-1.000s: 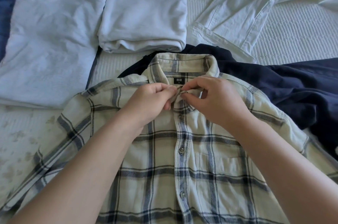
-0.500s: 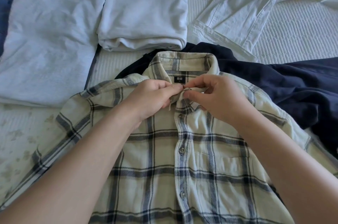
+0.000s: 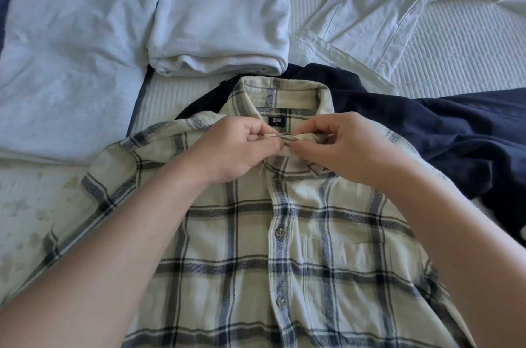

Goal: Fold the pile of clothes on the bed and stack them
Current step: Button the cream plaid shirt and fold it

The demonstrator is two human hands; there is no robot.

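Cream flannel crossed with navy and grey checks fills the near view: a plaid button-up shirt lies front-up on the bed, collar away from the person. At the collar's front the left hand has its fingers curled, thumb and forefinger pinching the left end of the collar band. The right hand faces it, fingers also curled, pinching the other end of the band, so the two sets of fingertips nearly touch at the top of the placket. Whether the top button is done up cannot be told. Lower buttons on the placket are fastened, and a chest pocket sits to the right of them.

Under the shirt's collar and right shoulder spreads a dark navy garment, unfolded. Just beyond the collar sits a folded pale blue-white garment, and to its left a larger pale piece lies flat. Beyond and to the right, white trousers lie unfolded on the ribbed white bedcover.
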